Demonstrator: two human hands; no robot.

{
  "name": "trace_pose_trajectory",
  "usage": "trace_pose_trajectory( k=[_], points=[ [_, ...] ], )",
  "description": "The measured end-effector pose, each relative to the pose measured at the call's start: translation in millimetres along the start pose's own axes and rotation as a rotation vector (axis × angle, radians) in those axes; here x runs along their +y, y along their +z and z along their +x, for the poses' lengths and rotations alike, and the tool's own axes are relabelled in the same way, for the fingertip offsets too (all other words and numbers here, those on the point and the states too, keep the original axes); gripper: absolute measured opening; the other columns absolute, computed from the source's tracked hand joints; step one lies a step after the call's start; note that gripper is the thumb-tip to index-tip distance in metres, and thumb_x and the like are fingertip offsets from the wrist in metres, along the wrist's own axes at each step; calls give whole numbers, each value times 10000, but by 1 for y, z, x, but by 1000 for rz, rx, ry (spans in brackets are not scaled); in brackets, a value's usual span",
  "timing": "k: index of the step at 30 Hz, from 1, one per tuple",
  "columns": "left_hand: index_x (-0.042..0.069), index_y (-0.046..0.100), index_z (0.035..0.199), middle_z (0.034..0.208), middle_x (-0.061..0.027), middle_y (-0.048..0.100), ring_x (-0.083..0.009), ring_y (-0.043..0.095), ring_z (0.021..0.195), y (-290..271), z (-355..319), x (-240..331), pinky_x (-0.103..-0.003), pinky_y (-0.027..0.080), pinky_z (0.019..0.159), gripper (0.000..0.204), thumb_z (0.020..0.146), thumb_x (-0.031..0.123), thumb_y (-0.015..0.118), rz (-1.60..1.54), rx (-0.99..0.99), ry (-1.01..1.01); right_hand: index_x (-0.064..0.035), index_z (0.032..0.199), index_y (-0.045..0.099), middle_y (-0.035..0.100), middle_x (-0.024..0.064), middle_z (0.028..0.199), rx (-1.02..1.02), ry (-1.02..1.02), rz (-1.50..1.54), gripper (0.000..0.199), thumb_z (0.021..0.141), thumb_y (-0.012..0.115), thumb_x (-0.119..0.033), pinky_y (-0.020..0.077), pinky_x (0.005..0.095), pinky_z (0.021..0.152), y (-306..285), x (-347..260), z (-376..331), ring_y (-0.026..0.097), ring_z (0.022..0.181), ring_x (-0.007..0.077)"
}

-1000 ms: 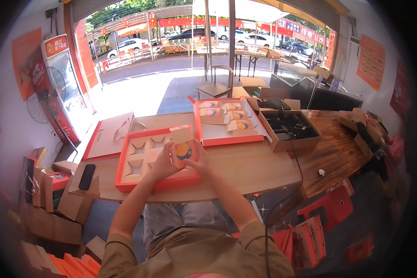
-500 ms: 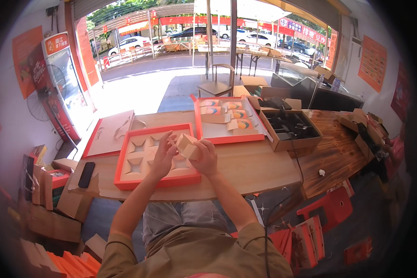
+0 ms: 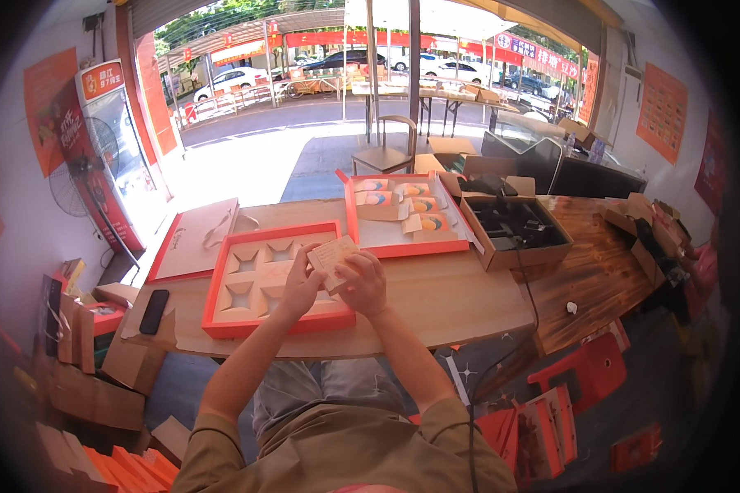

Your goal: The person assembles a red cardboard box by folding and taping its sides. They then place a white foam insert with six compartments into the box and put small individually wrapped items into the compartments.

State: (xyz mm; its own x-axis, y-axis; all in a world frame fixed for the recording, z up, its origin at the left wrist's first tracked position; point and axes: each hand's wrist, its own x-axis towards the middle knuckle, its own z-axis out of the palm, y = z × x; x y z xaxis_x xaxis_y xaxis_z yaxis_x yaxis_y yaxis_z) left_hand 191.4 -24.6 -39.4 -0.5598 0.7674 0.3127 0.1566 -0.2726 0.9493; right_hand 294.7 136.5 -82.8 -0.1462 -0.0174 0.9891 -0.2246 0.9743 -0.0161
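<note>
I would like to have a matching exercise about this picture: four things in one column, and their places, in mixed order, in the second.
1. tan carton
2. dark phone
3. chair
4. white scrap

A. on the brown wooden table
B. beyond the light table
C. between the left hand and right hand
D. at the light table's left end

Pairs: 1-C, 2-D, 3-B, 4-A

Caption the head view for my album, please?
Left hand and right hand hold a small carton near a red-edged tray.
</note>
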Motion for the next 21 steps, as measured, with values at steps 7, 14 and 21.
trace_pose_trajectory(
  k=[7, 14, 21],
  points=[
    [104, 274, 1637, 1415, -123, 559, -231, 637, 1226, 5, -10, 5, -370, 609, 928, 691, 1034, 60, 609, 68, -76, 139, -188, 1242, 703, 622, 91, 1278, 17, 23, 30, 504, 773, 884, -158, 581, 476, 1045, 2, 1, -3, 631, 1260, 378],
    [56, 484, 1510, 1329, -156, 630, -270, 627, 1265, 2, -8, 10, -400, 572, 979, 588, 996, 196, 734, 341, 34, 205, -141, 1220, 683, 624, 113, 1280, 39, -16, 57, 500, 769, 898, -147, 611, 485, 987, 3, -1, 2, 663, 1218, 392],
    [39, 634, 1345, 1259, -198, 658, -336, 652, 1173, -3, 7, -1, -429, 515, 1004, 436, 1042, 347, 688, 660, 138, 292, -56, 1363, 566, 665, 165, 1177, -32, 333, 363, 598, 853, 871, -119, 621, 435, 915, 0, -14, 6, 716, 1105, 383]
  ],
)
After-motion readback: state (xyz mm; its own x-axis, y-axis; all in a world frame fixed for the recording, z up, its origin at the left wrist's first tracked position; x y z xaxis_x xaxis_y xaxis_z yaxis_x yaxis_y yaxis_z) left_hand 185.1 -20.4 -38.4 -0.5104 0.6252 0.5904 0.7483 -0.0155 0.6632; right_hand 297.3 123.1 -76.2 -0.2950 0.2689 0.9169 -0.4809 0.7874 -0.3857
